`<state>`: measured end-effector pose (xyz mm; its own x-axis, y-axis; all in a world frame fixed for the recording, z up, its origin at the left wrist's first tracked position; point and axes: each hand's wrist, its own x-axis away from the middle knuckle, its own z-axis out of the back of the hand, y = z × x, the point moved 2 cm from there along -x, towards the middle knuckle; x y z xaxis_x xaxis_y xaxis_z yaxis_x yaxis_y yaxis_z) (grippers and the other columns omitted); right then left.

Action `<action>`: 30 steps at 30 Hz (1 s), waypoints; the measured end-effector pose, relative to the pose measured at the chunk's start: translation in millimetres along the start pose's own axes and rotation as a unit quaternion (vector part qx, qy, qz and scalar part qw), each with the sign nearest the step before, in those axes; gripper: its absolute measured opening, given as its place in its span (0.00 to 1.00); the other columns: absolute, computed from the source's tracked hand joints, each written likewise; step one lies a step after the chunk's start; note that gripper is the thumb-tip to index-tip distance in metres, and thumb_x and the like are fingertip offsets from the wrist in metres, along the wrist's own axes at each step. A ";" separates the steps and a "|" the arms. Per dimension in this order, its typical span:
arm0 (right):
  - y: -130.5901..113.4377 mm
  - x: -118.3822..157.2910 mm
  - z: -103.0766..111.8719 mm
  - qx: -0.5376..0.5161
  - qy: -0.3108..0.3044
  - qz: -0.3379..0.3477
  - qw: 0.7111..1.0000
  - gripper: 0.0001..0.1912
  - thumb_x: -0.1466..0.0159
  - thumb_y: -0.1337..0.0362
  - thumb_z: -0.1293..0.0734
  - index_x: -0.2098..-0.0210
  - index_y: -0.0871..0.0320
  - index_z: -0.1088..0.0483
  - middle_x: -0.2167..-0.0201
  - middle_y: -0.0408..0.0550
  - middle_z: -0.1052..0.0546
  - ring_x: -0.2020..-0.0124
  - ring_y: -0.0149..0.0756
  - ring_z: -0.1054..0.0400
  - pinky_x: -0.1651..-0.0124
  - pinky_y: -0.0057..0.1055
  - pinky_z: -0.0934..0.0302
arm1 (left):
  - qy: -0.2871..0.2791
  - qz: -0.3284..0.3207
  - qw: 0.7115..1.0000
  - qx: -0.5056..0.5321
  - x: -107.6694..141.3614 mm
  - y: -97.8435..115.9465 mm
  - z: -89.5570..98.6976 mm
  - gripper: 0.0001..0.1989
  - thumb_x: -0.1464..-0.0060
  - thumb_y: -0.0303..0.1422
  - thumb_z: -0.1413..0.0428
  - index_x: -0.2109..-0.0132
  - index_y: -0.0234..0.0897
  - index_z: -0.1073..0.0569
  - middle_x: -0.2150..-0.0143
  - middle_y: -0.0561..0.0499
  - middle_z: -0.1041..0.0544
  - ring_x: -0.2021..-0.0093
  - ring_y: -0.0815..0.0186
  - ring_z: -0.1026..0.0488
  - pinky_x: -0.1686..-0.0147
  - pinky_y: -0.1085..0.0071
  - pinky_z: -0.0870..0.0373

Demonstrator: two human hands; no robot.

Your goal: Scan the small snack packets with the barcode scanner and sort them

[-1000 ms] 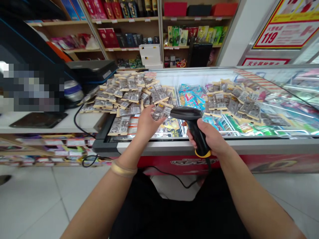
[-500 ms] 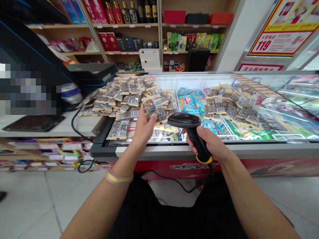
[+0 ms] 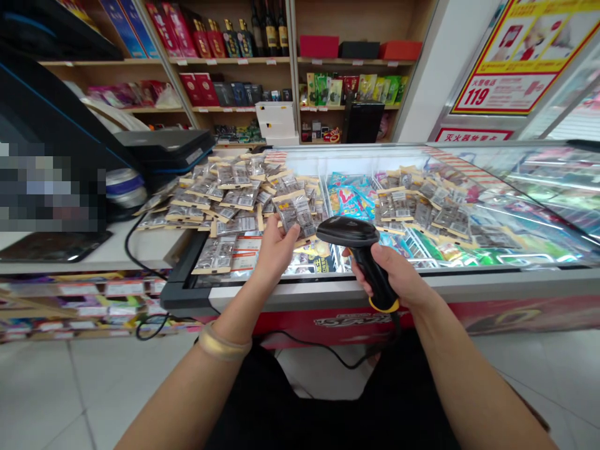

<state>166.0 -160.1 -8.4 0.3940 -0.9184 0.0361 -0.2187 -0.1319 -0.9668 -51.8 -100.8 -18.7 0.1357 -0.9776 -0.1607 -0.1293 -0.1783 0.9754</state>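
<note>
Pinched between the thumb and fingers of my left hand (image 3: 277,247) is a small snack packet (image 3: 297,216) with tan edges, dark contents and a printed label. My right hand (image 3: 398,275) is wrapped round the grip of a black barcode scanner (image 3: 349,231) with a yellow ring at its base. The scanner's head points left, just beside the held packet. Behind my left hand lies a heap of similar packets (image 3: 234,172). A second pile of packets (image 3: 422,200) spreads over the glass to the right of the scanner.
Below the packets is a glass-topped freezer (image 3: 300,289) holding blue packs (image 3: 349,194) and other goods. At left stand a monitor (image 3: 51,119) and a counter (image 3: 150,247). The scanner's cable (image 3: 328,351) hangs in front. Stocked shelves (image 3: 225,61) line the back.
The whole view has shifted slightly, so the shelves and freezer sit a little lower and further left. Both hands keep their holds, and the packet stays close to the scanner.
</note>
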 end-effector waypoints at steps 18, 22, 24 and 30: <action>-9.1 24.9 49.1 0.034 0.047 0.004 0.998 0.36 0.46 0.32 0.28 0.62 0.61 0.28 0.78 0.43 0.29 0.84 0.27 0.37 0.82 0.25 0.43 | -0.003 0.126 0.987 0.104 7.4 -6.0 -64.1 0.18 0.49 0.31 0.38 0.53 0.44 0.35 0.65 0.56 0.21 0.61 0.66 0.20 0.54 0.62 0.20; -9.7 24.8 48.2 0.040 0.039 -0.002 0.998 0.37 0.47 0.32 0.28 0.62 0.61 0.28 0.79 0.43 0.29 0.84 0.27 0.37 0.82 0.25 0.43 | 0.001 0.121 0.987 0.102 7.4 -6.9 -64.4 0.19 0.49 0.31 0.38 0.52 0.43 0.36 0.65 0.56 0.22 0.63 0.67 0.21 0.56 0.64 0.20; -9.8 24.9 48.9 0.045 0.036 -0.005 0.998 0.37 0.46 0.32 0.29 0.62 0.62 0.28 0.79 0.43 0.29 0.84 0.28 0.37 0.82 0.25 0.43 | 0.006 0.124 0.987 0.106 7.4 -6.7 -64.8 0.18 0.48 0.29 0.38 0.52 0.42 0.36 0.66 0.56 0.22 0.65 0.70 0.22 0.57 0.66 0.21; -9.3 24.0 48.2 0.041 0.020 -0.002 0.999 0.36 0.44 0.32 0.29 0.61 0.62 0.27 0.78 0.43 0.29 0.83 0.28 0.37 0.81 0.25 0.42 | 0.006 0.122 0.989 0.085 7.5 -11.2 -62.4 0.16 0.48 0.31 0.39 0.53 0.43 0.35 0.66 0.56 0.23 0.63 0.68 0.22 0.55 0.65 0.22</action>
<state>220.5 -163.0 -10.7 0.3580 -0.9324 0.0485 -0.1421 -0.1058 -0.9842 12.0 -99.2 -21.4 0.0908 -0.9928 0.0785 -0.3229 0.0452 0.9453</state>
